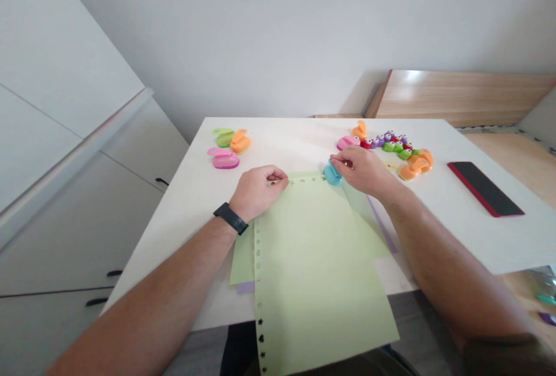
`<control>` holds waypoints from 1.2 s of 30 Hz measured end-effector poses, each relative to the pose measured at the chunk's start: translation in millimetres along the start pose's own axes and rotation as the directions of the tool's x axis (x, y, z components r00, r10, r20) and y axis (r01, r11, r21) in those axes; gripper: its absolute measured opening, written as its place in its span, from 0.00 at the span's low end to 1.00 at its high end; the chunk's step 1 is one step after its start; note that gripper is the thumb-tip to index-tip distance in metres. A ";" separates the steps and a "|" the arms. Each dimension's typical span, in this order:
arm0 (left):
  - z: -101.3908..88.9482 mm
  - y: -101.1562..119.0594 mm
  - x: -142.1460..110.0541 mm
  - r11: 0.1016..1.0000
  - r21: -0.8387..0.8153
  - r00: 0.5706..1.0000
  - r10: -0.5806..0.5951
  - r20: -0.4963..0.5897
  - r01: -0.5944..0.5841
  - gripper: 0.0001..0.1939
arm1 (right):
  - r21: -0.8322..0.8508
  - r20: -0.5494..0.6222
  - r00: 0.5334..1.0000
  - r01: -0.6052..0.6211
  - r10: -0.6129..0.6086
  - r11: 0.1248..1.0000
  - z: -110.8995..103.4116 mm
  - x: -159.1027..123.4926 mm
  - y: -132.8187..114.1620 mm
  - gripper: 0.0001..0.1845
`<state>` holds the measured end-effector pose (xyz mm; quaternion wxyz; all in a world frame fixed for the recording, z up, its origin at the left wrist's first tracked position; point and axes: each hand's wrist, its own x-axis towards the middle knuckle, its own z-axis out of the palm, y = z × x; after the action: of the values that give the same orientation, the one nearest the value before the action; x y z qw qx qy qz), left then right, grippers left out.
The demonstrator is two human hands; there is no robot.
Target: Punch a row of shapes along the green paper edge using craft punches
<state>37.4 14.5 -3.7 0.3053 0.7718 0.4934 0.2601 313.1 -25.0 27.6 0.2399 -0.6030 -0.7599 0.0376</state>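
Note:
A pale green sheet of paper (319, 260) lies before me, its near end hanging past the table's front edge. Small punched shapes run along its left and far edges; stars and a heart show dark at the lower left. With fingers pinched, my left hand (260, 189) holds the far left corner of this sheet. A blue craft punch (332, 174) sits over the far edge, toward the right corner. The fingers of my right hand (358, 168) are closed on the punch's lever. More green paper (243, 260) and purple paper (246, 288) lie underneath.
Pink (225, 159), green (224, 139) and orange punches (241, 142) stand at the back left of the white table (174, 237). Several small colourful punches (393, 143) cluster at the back right, near orange ones (416, 166). A black pad with red edge (484, 189) lies farther right.

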 end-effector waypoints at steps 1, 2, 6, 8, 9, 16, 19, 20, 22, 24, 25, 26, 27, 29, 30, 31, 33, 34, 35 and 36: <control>-0.1 0.1 -0.1 1.000 0.005 1.000 0.000 -0.001 0.000 0.12 | -0.007 0.006 1.000 0.009 -0.009 1.000 0.0 -0.2 -0.3 0.14; -0.3 0.1 -0.2 1.000 0.010 1.000 0.001 -0.002 -0.001 0.12 | -0.013 0.015 1.000 0.017 -0.017 1.000 0.0 -0.4 -0.8 0.14; -1.0 0.1 -0.9 1.000 0.020 1.000 0.007 0.000 -0.007 0.13 | -0.023 0.053 0.999 0.010 -0.008 1.000 -0.5 0.1 -2.8 0.16; -1.2 0.3 -1.1 1.000 0.015 1.000 0.008 0.002 -0.008 0.13 | -0.022 0.070 0.998 0.002 -0.001 1.000 -0.6 0.8 -3.6 0.16; -1.2 0.4 -1.1 1.000 0.012 1.000 0.008 0.003 -0.008 0.13 | -0.023 0.074 0.997 -0.001 0.003 1.000 -0.5 1.2 -4.0 0.16; -0.7 1.4 -1.2 1.000 0.013 1.000 0.003 0.002 -0.003 0.13 | -0.054 0.078 0.997 -0.001 0.005 0.999 0.2 2.6 -4.9 0.15; -0.1 0.4 -1.2 1.000 0.015 1.000 0.008 -0.003 -0.008 0.13 | -0.060 0.093 0.996 -0.013 0.019 0.998 -0.2 2.8 -4.7 0.16; 0.2 0.0 -1.2 1.000 0.013 1.000 0.009 -0.001 -0.009 0.13 | -0.060 0.097 0.995 -0.019 0.025 0.998 -0.3 3.0 -4.6 0.16; 0.6 -0.9 -1.1 1.000 0.008 1.000 0.014 0.001 -0.014 0.13 | -0.053 0.104 0.994 -0.028 0.034 0.998 -0.5 3.3 -4.2 0.17; 0.8 -1.5 -0.9 1.000 0.006 1.000 0.018 0.000 -0.018 0.13 | -0.043 0.106 0.994 -0.033 0.037 0.999 -0.6 3.6 -3.7 0.17; 0.9 -1.7 -0.9 1.000 0.007 1.000 0.018 0.001 -0.018 0.13 | -0.038 0.107 0.994 -0.034 0.038 0.999 -0.7 3.8 -3.5 0.17; 0.9 -1.8 -0.8 1.000 0.007 1.000 0.017 0.000 -0.017 0.13 | -0.035 0.108 0.993 -0.037 0.040 0.999 -0.7 4.0 -3.5 0.17; 0.8 -1.8 -0.7 1.000 0.005 1.000 0.013 0.000 -0.013 0.13 | -0.033 0.108 0.993 -0.042 0.045 0.999 -0.8 4.2 -3.6 0.17; 0.7 -1.5 -0.8 1.000 0.004 1.000 0.007 0.002 -0.007 0.13 | -0.035 0.108 0.993 -0.052 0.056 0.998 -0.9 4.5 -4.3 0.17; 0.7 -1.2 -1.0 1.000 0.005 1.000 0.006 0.002 -0.006 0.13 | -0.039 0.112 0.992 -0.053 0.057 0.998 -1.0 4.6 -4.9 0.17; 0.6 -0.9 -1.1 1.000 0.007 1.000 0.006 0.004 -0.006 0.13 | -0.043 0.114 0.992 -0.054 0.058 0.998 -1.1 4.6 -5.7 0.17; 0.6 -0.1 -1.4 1.000 0.012 1.000 0.005 0.004 -0.005 0.13 | -0.057 0.122 0.990 -0.060 0.066 0.997 -1.0 4.7 -7.2 0.18; 0.6 0.2 -1.4 1.000 0.015 1.000 0.003 0.003 -0.003 0.13 | -0.065 0.125 0.989 -0.067 0.075 0.996 -0.8 4.8 -7.8 0.18; 0.6 0.4 -1.4 1.000 0.017 1.000 0.001 0.003 -0.001 0.13 | -0.070 0.127 0.988 -0.075 0.084 0.995 -0.6 4.8 -8.1 0.18; 0.6 0.6 -1.3 1.000 0.018 1.000 0.000 0.003 0.000 0.13 | -0.073 0.129 0.987 -0.083 0.092 0.994 -0.3 4.8 -8.2 0.18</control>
<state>37.6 13.0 -3.7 0.2990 0.7751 0.4952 0.2544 305.1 -22.8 32.3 0.1669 -0.6397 -0.7478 0.0621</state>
